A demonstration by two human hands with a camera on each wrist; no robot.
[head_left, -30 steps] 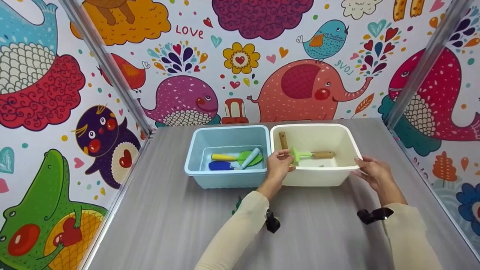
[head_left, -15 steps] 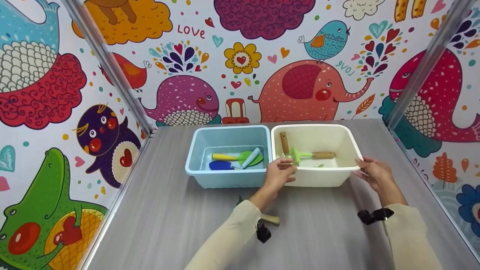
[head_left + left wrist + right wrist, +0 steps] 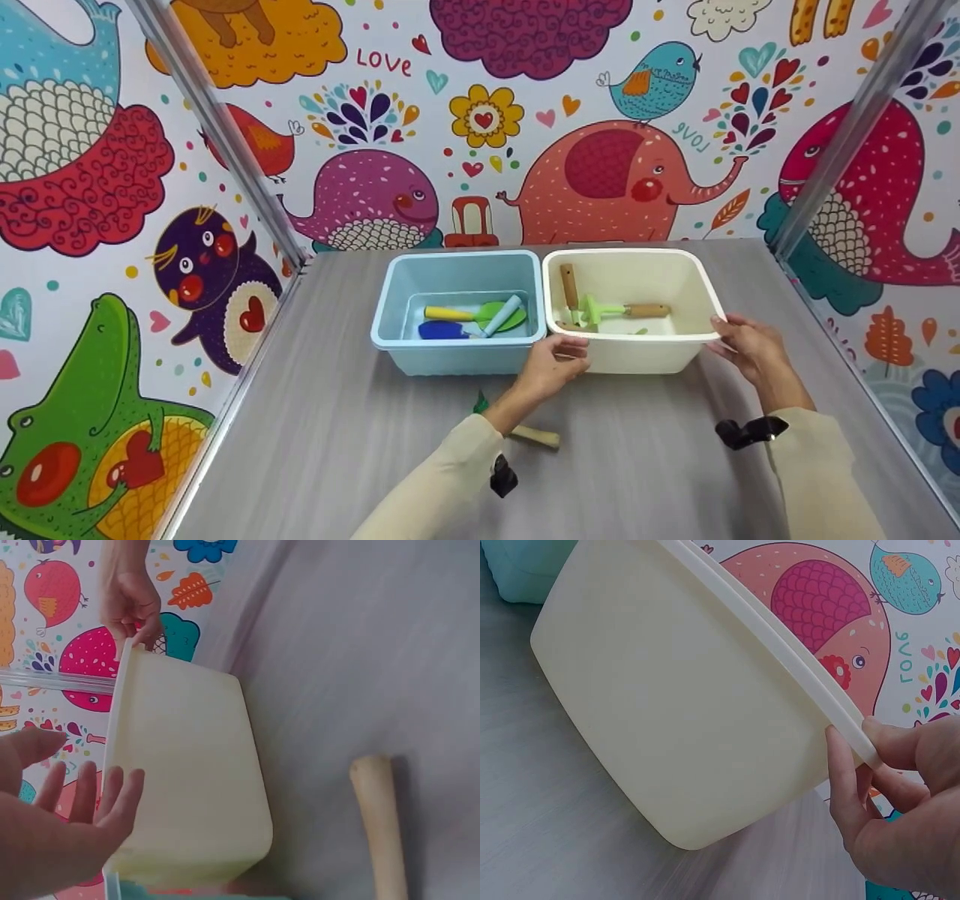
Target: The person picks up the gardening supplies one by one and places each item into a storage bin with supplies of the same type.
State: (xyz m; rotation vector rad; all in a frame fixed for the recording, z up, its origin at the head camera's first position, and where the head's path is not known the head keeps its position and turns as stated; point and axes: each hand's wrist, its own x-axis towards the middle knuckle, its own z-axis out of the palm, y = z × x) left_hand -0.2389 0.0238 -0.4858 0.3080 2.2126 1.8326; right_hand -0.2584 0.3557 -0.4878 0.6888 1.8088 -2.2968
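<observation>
My right hand (image 3: 750, 349) pinches the front right rim of a cream plastic bin (image 3: 637, 356), thumb and fingers on either side of the rim in the right wrist view. Just in front of that bin's front left corner is my left hand (image 3: 549, 371). Its fingers are spread and loosely bent in the left wrist view, with nothing held. Inside the cream bin lie a light green tool with a wooden handle (image 3: 646, 310), an upright-leaning wooden handle (image 3: 568, 285), and a brown piece (image 3: 574, 327) mostly hidden by the front wall.
A light blue bin (image 3: 457, 361) stands against the cream one, holding a yellow-handled green tool (image 3: 448, 313), a blue-headed tool (image 3: 442, 331) and a pale blue handle (image 3: 502, 315). A pale wooden handle (image 3: 538, 436) and a green piece (image 3: 480, 403) lie on the table, partly under my left forearm.
My left hand has drawn back from over the cream bin's front left corner, down and to the left. The pale handle on the table came into sight. My right hand stays on the rim.
</observation>
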